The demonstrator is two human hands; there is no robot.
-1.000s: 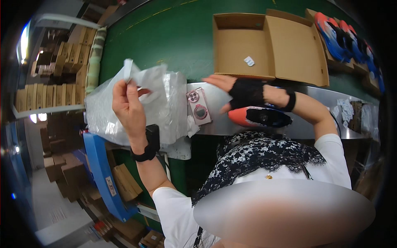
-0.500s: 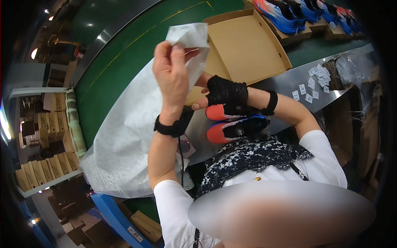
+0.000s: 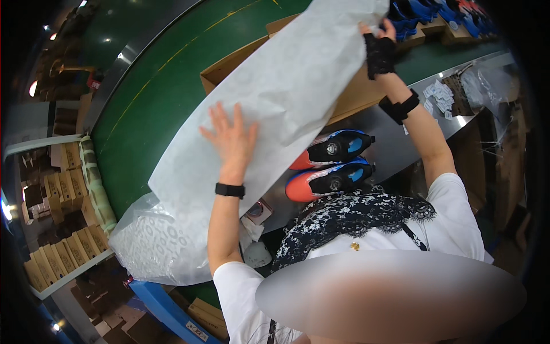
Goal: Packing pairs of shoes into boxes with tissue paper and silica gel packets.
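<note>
A large white sheet of tissue paper [image 3: 292,80] with a faint pattern stretches slantwise across the open cardboard box [image 3: 358,94], hiding most of it. My left hand [image 3: 232,137] lies open on the paper, fingers spread wide. At the sheet's far right corner, my right hand [image 3: 380,49], in a black fingerless lace covering, pinches the edge. Close to my body, two running shoes rest side by side on the metal table: the nearer shoe [image 3: 329,180] is orange, black and blue, and the farther shoe [image 3: 338,146] is partly covered by the paper at its toe.
A clear plastic bag [image 3: 157,243] holds more patterned paper at the left. Several small white packets [image 3: 438,96] lie at the right beside another plastic bag [image 3: 487,94]. More shoes [image 3: 427,14] stand at the far right. Shelved boxes [image 3: 63,258] are on the left.
My right hand has swung far and right with the paper's corner, spreading the sheet over the box. My left hand has let go of the folded edge and now lies flat.
</note>
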